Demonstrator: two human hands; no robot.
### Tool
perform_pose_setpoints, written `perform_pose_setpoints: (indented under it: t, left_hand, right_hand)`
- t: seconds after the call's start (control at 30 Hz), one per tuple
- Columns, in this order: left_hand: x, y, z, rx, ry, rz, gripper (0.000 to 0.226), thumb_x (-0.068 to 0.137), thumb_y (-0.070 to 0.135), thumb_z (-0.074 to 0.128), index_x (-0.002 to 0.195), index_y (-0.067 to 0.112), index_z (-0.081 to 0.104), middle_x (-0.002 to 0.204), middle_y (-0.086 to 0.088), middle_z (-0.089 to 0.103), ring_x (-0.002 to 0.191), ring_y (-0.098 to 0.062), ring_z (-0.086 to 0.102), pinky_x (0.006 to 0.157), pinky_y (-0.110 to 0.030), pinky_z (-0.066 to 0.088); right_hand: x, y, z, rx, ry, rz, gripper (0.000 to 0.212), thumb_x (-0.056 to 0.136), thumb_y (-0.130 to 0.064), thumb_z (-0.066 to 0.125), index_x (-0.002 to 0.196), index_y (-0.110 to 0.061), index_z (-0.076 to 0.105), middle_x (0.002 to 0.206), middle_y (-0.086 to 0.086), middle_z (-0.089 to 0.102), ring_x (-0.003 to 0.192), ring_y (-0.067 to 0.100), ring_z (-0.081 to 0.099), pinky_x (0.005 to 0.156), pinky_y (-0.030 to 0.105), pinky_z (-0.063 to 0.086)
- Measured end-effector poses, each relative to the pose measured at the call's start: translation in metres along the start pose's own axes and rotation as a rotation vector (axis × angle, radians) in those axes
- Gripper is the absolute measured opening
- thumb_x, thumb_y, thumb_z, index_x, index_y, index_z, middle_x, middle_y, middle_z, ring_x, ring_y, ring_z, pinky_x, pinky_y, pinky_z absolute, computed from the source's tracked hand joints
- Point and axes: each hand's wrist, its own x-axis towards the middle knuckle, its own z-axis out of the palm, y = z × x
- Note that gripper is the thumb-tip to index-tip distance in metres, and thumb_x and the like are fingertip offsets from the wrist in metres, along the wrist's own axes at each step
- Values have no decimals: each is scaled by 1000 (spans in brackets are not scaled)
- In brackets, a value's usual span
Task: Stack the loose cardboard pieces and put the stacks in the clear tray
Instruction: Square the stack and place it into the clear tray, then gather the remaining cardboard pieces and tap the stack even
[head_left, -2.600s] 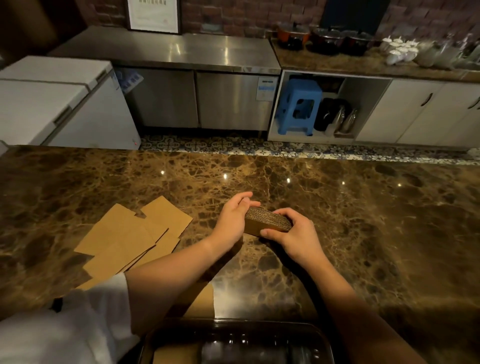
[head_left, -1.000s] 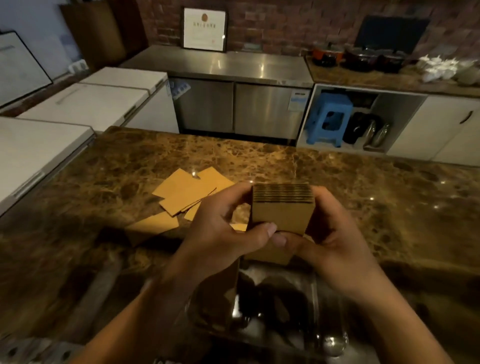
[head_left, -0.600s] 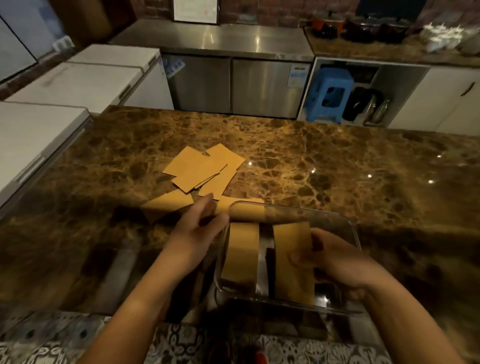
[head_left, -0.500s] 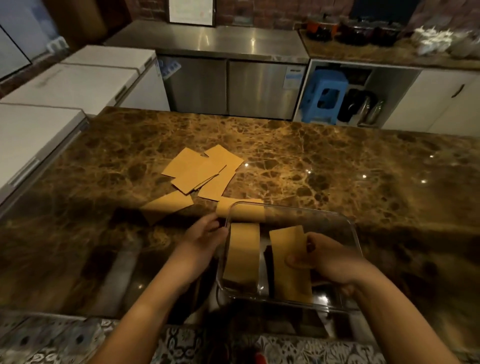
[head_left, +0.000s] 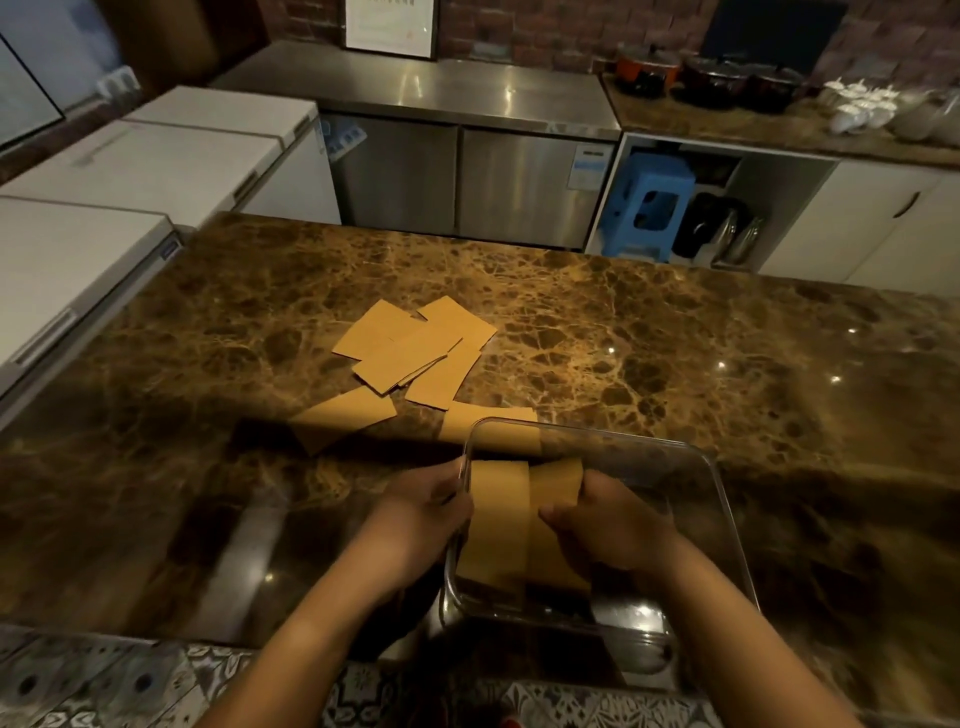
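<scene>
The clear tray (head_left: 724, 514) sits at the near edge of the marble counter. Inside it two cardboard stacks lie side by side, the left stack (head_left: 500, 519) against the tray's left wall and the right stack (head_left: 553, 493) touching it. My right hand (head_left: 608, 530) is inside the tray, fingers curled round the right stack and pushing it against the left one. My left hand (head_left: 421, 514) grips the tray's left wall from outside. Several loose cardboard pieces (head_left: 415, 351) lie overlapped on the counter beyond the tray.
One loose piece (head_left: 343, 421) lies apart at the left, and another piece (head_left: 488, 418) is partly behind the tray's far rim. The marble counter (head_left: 675, 338) stretches wide to the right. White chest freezers (head_left: 78, 249) stand at the left.
I lifted the squared stack off the counter and set it in the tray. In the last half second my right hand slid it left against the first stack, and my left hand took the tray's wall.
</scene>
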Motion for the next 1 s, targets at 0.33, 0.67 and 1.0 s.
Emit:
perform_pose_setpoints:
  t: [0.33, 0.67, 1.0]
  left_hand:
    - [-8, 2, -37, -12, -85, -110, 28, 84, 44, 59, 110, 37, 70, 99, 8, 76, 90, -1, 69, 77, -22, 51]
    - [104, -13, -109, 679, 338, -283, 61, 78, 40, 77, 131, 20, 54, 130, -8, 59, 114, -27, 55, 91, -32, 45]
    - [127, -32, -108, 680, 328, -471, 86, 61, 56, 84, 129, 16, 51, 131, -8, 59, 118, -28, 56, 96, -32, 46]
  right_hand:
    - [-21, -20, -33, -438, -114, -129, 79, 75, -84, 38, 131, -32, 53, 123, -6, 63, 109, 12, 59, 94, 38, 51]
    - [81, -107, -59, -522, -93, -366, 60, 86, -46, 70, 138, -23, 51, 130, -1, 57, 104, 11, 56, 81, 24, 49]
    - [142, -104, -18, -911, -186, -254, 76, 72, -49, 81, 131, -12, 51, 132, 13, 52, 124, 32, 42, 104, 47, 43]
